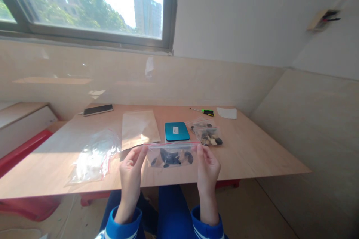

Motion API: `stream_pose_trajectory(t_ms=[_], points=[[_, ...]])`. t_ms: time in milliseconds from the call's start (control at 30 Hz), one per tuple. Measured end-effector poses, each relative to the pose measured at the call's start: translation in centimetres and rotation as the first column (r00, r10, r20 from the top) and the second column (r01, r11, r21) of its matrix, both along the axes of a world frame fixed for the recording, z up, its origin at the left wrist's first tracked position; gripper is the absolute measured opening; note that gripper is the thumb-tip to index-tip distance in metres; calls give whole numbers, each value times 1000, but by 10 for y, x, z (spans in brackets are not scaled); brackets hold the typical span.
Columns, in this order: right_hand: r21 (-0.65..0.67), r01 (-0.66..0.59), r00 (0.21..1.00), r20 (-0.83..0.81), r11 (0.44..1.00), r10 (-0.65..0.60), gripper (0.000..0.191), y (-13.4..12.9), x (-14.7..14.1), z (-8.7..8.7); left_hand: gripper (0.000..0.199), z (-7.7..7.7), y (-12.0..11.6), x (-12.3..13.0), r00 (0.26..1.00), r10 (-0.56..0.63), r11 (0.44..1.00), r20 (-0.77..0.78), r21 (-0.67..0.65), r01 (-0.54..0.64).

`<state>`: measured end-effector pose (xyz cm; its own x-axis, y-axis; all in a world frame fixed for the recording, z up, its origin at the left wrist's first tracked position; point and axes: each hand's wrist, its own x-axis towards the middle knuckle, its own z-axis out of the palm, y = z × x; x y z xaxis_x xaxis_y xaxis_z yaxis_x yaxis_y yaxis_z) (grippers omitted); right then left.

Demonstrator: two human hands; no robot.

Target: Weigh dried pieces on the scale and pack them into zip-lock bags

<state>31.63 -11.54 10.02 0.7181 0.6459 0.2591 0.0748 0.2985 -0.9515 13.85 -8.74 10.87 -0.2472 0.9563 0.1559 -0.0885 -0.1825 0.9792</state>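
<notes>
Between both hands a clear zip bag [183, 158] is stretched level above the table's front edge. Dark and pale dried pieces show inside it, their kind too small to tell. My left hand [131, 168] pinches the left end of its red-lined top seal. At the right end of that seal, my right hand [207, 166] pinches with thumb and fingers. Just beyond the bag lies a flat teal device [176, 131] with a white label. To its right rest filled zip bags [209, 136] holding similar dark and pale pieces.
Loose clear bags [91, 157] lie on the left of the wooden table [252, 153]. A brown paper sheet or envelope [138, 127] is behind my left hand. A phone [98, 109], screwdrivers [206, 112] and white paper [226, 113] are along the back. A red stool [30, 207] stands lower left.
</notes>
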Motion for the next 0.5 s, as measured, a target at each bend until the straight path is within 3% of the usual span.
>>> stream_pose_trajectory(t_ms=[500], points=[[37,-14,1000,-23,999,15,33,2,-4,-1,28,-7,1,0,1000,23,999,-5,-35,-23]])
